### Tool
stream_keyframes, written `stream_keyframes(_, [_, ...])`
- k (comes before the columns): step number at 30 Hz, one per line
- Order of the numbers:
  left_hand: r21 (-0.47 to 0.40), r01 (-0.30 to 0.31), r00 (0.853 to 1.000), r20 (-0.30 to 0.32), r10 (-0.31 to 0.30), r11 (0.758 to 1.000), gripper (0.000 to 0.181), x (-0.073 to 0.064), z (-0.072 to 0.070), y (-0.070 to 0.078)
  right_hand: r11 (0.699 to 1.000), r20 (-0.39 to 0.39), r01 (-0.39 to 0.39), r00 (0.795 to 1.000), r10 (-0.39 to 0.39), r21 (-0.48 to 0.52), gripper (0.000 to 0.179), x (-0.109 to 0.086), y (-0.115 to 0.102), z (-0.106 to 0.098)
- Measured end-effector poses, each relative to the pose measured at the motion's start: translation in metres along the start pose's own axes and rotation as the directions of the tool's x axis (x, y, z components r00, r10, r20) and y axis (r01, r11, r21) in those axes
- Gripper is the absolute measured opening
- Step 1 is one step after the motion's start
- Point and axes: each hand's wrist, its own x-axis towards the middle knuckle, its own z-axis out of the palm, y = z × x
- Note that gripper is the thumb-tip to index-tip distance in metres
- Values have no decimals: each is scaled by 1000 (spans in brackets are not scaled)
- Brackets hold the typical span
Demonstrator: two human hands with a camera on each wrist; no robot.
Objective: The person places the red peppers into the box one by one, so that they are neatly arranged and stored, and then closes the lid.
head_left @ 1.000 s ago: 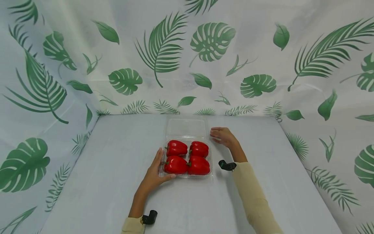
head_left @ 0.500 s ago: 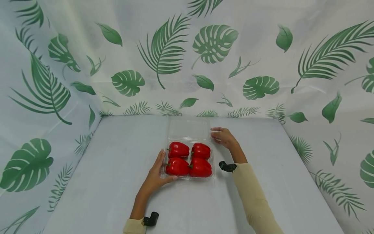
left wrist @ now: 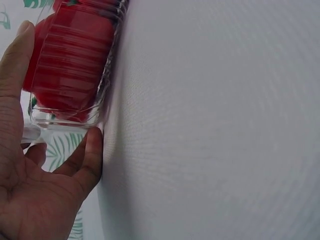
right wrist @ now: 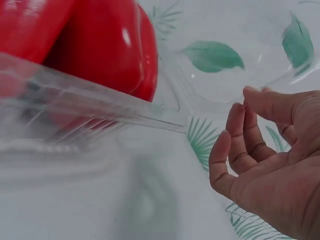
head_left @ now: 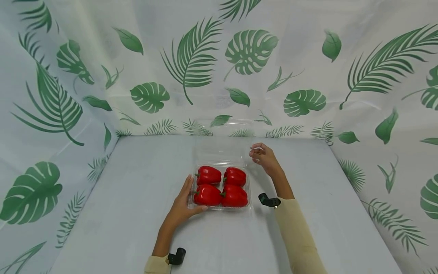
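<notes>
A clear plastic clamshell container (head_left: pixel 249 179) stands on the table with several red bell peppers (head_left: pixel 234 196) in its base. The peppers have green stems. My left hand (head_left: pixel 180 207) holds the base at its near left corner, fingers along the left side and thumb along the front. In the left wrist view, fingertips (left wrist: pixel 93 137) touch the container's lower corner. Tilted up behind the peppers is the hinged lid (head_left: pixel 222 150). My right hand (head_left: pixel 267 158) pinches the lid's right edge between thumb and curled fingers; the right wrist view shows this pinch (right wrist: pixel 245 100) close up.
The white tabletop (head_left: pixel 143 163) reaches back to a white curtain (head_left: pixel 256 91) printed with green leaves, which also covers both sides. Each wrist carries a small black camera, such as the right one (head_left: pixel 268 200).
The lid has swung up from lying back on the table. My right hand has risen with it, its fingers curling more. The left hand keeps its place on the container.
</notes>
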Motion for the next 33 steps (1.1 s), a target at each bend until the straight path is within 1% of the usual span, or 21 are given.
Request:
stream_keyframes(4, [8, 7, 1000, 8, -7, 1000, 111, 1, -1, 1, 996, 19, 91, 996, -91, -16, 22, -13, 3, -3])
stream_keyframes(8, [16, 4, 1000, -2, -4, 1000, 110, 2, -1, 3, 988, 27, 147, 989, -146, -41, 23, -24, 9, -4])
stream_keyframes(11, [13, -3, 1000, -7, 3, 1000, 110, 2, -1, 4, 990, 34, 140, 990, -139, -29, 23, -31, 14, -5])
stream_keyframes(15, [-3, 2, 1000, -16, -2, 1000, 112, 2, -2, 4, 994, 46, 105, 993, -105, -10, 16, -40, 16, -5])
stream_keyframes(17, [-15, 11, 1000, -21, -11, 1000, 114, 1, -2, 3, 995, 50, 94, 994, -93, -27, 14, -45, 16, -3])
stream_keyframes(19, [-16, 21, 999, -28, -22, 1000, 116, 1, -3, 3, 993, 59, 101, 993, -97, -68, 15, -52, 11, -1])
stream_keyframes(22, [-11, 35, 999, -31, -36, 999, 119, 0, -3, 2, 983, 64, 116, 992, -107, -141, 14, -62, 5, 5])
stream_keyframes(25, [-13, 29, 999, -32, -30, 999, 123, -1, -3, 2, 971, 68, 136, 990, -125, -195, 13, -69, 3, 10])
stream_keyframes(29, [-41, 15, 1000, -25, -16, 999, 125, -3, -3, 0, 969, 58, 139, 990, -130, -202, 13, -75, 8, 13])
stream_keyframes(33, [-48, 18, 1000, -14, -19, 999, 118, -5, -4, -1, 974, 34, 130, 991, -126, -185, 14, -79, 14, 17])
